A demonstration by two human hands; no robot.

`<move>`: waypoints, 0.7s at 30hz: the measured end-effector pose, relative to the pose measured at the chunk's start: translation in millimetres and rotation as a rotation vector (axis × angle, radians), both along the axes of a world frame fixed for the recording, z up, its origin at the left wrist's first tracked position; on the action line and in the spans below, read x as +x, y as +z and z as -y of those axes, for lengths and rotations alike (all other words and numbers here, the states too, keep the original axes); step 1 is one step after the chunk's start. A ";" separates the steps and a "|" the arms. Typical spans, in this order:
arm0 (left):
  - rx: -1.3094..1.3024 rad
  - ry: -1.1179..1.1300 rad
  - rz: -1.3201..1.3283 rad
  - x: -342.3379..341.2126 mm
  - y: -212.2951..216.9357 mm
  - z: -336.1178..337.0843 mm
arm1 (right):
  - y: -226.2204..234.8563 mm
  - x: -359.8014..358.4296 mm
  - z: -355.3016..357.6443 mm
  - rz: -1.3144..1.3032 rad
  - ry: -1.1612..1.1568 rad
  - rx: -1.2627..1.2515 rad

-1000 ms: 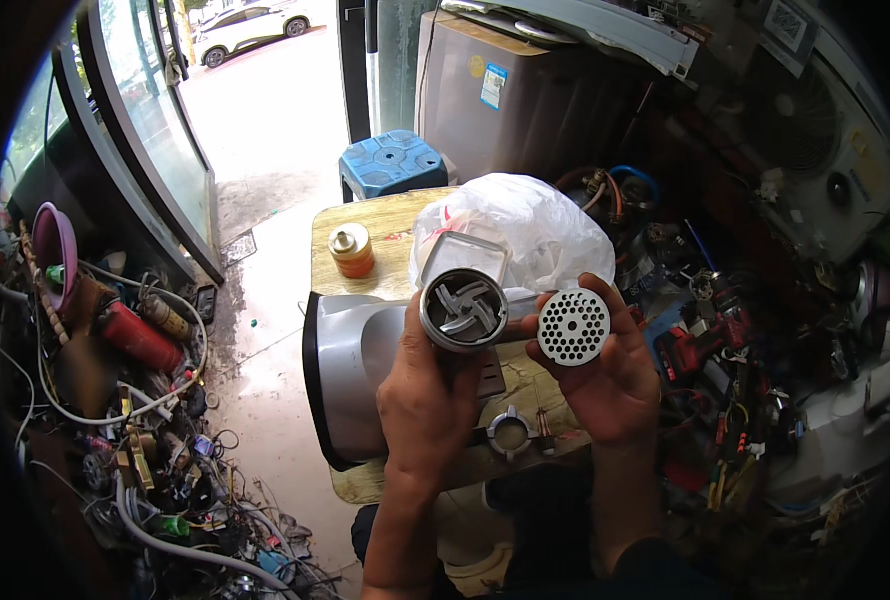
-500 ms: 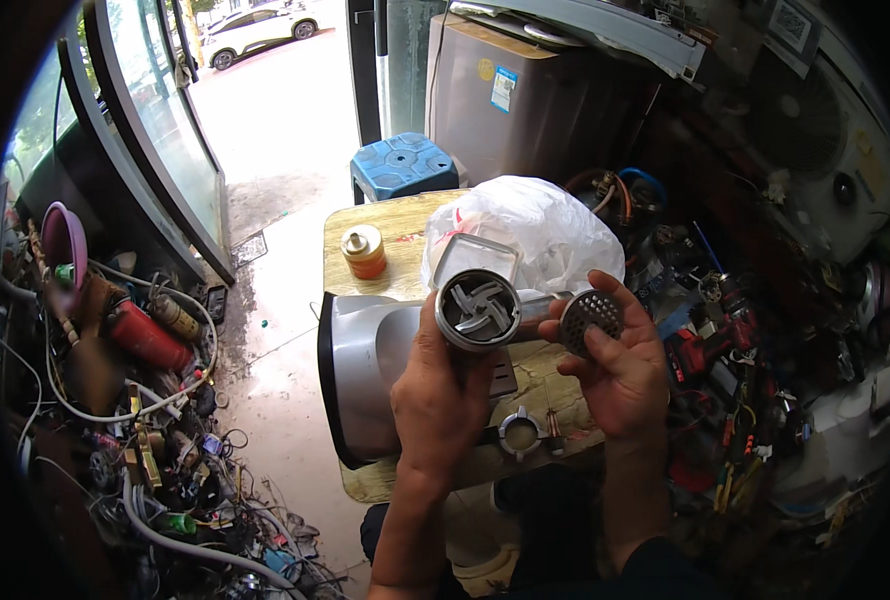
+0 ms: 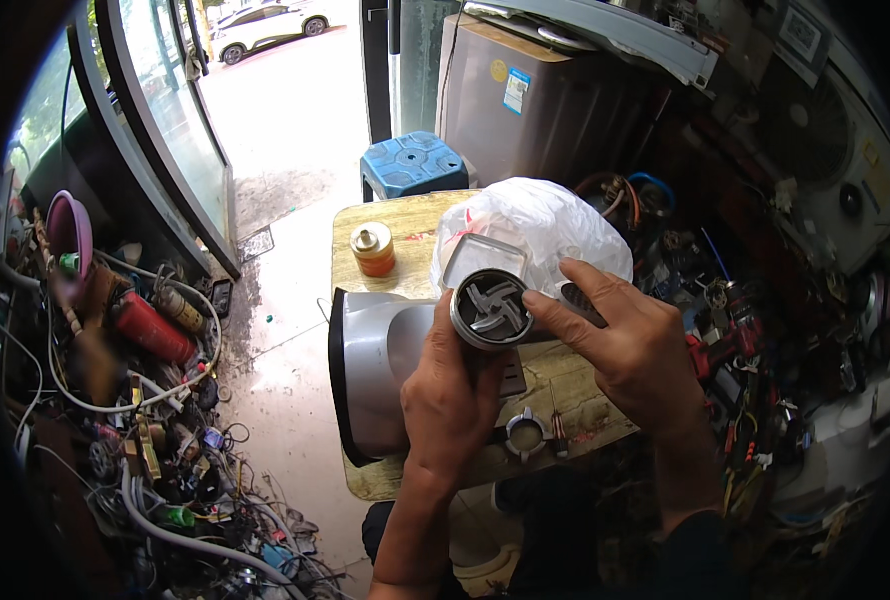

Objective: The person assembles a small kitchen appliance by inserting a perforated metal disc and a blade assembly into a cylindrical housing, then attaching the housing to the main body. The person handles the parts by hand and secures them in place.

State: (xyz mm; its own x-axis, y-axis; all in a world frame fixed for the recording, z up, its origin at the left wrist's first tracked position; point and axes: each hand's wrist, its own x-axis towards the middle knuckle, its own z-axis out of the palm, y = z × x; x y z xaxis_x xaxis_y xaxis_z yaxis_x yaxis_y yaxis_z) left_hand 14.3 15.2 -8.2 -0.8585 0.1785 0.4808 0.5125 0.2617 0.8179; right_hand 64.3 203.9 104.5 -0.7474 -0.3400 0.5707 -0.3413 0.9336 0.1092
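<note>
My left hand is wrapped round a meat grinder's metal head, its round mouth tilted up. A four-armed cross blade sits inside that mouth. My right hand is beside it, one fingertip at the rim near the blade. A dark perforated grinder plate shows under the right hand's fingers, mostly hidden by them. The silver grinder body lies on the wooden table, behind my left hand. Nearer me on the table is a metal ring nut with lugs.
A bottle of orange liquid and a white plastic bag are on the table. Beyond it stands a blue stool. Cables and scrap parts clutter the left floor; a red power drill and tools crowd the right.
My right hand has turned over, palm now downward, and a finger has reached left to the grinder head's rim. The perforated plate is now mostly covered. The left hand keeps its hold.
</note>
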 end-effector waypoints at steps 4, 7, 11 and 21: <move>-0.003 0.001 -0.010 -0.4 1.1 0.1 | 3.7 -1.8 3.8 0.013 0.001 0.077; 0.003 -0.003 -0.012 -0.9 -0.3 -0.5 | 1.9 -2.8 4.8 0.015 -0.012 0.108; -0.006 0.003 -0.016 -1.1 -1.1 -0.6 | 1.6 -2.6 5.7 0.038 -0.006 0.096; -0.004 0.003 -0.012 -0.5 -0.5 -0.5 | 3.5 1.6 5.6 0.065 0.059 0.036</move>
